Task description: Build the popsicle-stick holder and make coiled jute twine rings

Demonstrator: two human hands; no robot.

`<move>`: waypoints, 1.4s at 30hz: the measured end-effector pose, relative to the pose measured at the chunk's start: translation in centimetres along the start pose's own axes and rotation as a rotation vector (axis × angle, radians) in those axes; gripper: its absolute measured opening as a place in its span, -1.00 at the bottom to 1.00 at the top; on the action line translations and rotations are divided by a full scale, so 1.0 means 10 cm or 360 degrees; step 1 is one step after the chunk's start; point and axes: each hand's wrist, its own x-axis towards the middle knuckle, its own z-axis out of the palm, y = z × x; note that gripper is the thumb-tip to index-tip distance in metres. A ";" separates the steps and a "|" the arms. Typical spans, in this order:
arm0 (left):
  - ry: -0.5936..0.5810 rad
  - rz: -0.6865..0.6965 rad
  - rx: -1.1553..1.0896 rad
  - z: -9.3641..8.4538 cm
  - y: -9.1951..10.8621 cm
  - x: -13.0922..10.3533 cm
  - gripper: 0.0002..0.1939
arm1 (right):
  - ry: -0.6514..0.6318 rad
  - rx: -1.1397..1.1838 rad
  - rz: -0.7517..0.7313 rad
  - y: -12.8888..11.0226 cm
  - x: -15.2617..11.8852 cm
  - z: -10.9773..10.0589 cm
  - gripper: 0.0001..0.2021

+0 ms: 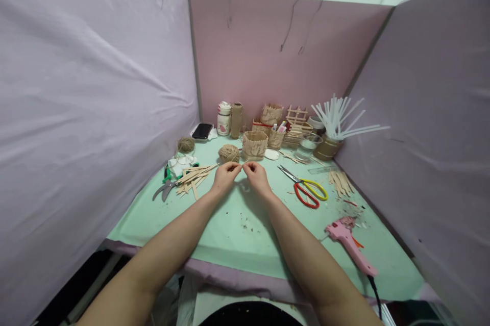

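My left hand point(226, 178) and my right hand point(257, 178) meet over the middle of the table, fingertips pinched close together. Whatever lies between the fingers is too small to make out. Just behind them sit a ball of twine point(228, 153) and a small wooden-stick basket point(254, 145). Left of my left hand is a loose pile of flat wooden sticks point(194, 179), with grey-bladed pruning shears point(165, 191) beside it. On the right lie scissors point(302, 184) with one red and one yellow handle, apart from my right hand.
A pink glue gun point(351, 244) with a black cord lies at the front right. White glue sticks point(337, 118) stand in a brown pot near a glass bowl of water point(307, 147). At the back are a bottle point(224, 119) and a phone point(202, 131). Fabric walls enclose the table.
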 end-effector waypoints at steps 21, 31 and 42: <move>-0.0039 0.0080 -0.0166 -0.01 0.01 0.04 -0.81 | -0.0088 0.0037 0.0083 -0.01 0.00 0.00 -0.80; 0.0066 0.0057 -0.0152 0.02 0.00 0.02 -0.82 | 0.0123 -0.0542 -0.0597 -0.05 -0.10 0.01 -0.85; 0.0131 0.0297 0.0061 0.03 0.05 -0.04 -0.81 | 0.0255 -0.0260 -0.0280 -0.06 -0.07 0.01 -0.82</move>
